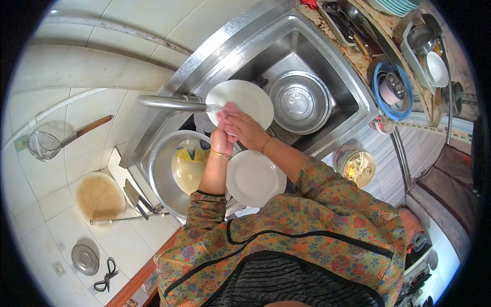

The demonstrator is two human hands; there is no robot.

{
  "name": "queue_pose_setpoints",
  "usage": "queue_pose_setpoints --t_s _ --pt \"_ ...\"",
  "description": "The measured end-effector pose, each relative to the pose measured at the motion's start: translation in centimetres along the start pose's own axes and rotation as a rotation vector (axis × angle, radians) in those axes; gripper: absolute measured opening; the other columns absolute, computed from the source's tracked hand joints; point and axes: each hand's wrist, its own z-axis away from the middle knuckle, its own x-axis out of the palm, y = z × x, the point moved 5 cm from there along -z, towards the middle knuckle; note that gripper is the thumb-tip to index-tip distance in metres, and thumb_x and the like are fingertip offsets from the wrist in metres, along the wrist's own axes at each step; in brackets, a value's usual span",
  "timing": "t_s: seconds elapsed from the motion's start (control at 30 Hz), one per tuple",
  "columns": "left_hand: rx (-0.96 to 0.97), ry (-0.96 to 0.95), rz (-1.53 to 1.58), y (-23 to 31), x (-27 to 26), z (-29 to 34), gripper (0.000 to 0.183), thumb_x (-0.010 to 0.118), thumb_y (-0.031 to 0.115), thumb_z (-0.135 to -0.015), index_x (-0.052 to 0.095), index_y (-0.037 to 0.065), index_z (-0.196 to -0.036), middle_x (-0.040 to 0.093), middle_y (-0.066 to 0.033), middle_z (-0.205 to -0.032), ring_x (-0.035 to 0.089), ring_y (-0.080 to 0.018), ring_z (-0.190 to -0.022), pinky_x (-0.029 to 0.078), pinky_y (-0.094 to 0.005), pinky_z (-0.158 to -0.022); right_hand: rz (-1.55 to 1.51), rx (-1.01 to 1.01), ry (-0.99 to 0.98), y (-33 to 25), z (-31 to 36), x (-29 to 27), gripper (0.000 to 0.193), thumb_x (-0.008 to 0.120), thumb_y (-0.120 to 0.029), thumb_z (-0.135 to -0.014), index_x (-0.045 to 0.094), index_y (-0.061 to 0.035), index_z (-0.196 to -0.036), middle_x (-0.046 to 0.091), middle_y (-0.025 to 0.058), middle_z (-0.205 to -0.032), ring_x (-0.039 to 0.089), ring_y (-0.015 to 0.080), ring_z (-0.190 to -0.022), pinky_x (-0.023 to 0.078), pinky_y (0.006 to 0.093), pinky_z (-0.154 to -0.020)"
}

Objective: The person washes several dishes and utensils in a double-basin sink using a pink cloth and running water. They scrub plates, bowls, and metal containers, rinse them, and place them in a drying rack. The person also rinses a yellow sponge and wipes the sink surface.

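Water runs from the metal tap [176,102] onto my hands and a white plate [253,96]. My left hand [222,137], below a gold bangle, is closed at the plate's near edge; its fingertips are partly covered. Across it lies my right hand [250,132], its fingers stretched over the plate's face. Just under my wrists sits a second white plate [257,179]. To the left of that, a big steel basin [159,166] holds cloudy liquid and a yellow and dark blue piece that I cannot make out.
In the steel sink [307,46] stands a round metal bowl [300,102]. A tub with food scraps [358,166] is at the right, below a blue basin [394,89] with a pot. A strainer [46,145], knives [134,197] and scissors [106,276] hang along the tiled wall.
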Motion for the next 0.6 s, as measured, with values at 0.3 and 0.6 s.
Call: queue_pose_setpoints --t_s 0.3,0.6 --pt "0.051 -0.024 -0.030 2.1 1.7 1.9 0.058 0.038 0.052 -0.103 0.047 0.004 -0.135 0.062 -0.0132 -0.123 0.066 -0.0257 -0.102 0.056 -0.0386 -0.079 0.368 0.226 0.019 7.4 -7.3 -2.6 0.033 0.051 -0.033 -0.094 0.064 -0.0171 -0.120 0.058 0.0065 -0.128 0.049 0.0300 -0.126 0.043 0.0485 -0.103" --pt "-0.099 -0.073 -0.371 4.5 3.7 -0.7 0.056 0.036 0.057 -0.102 0.061 0.008 -0.105 0.068 -0.0088 -0.094 0.067 -0.0163 -0.072 0.055 -0.0335 -0.054 -0.095 0.163 -0.093 -1.0 -1.3 -1.8 0.050 0.070 -0.023 -0.084 0.056 -0.0080 -0.129 0.048 0.0186 -0.143 0.047 0.0366 -0.130 0.040 0.0439 -0.107"
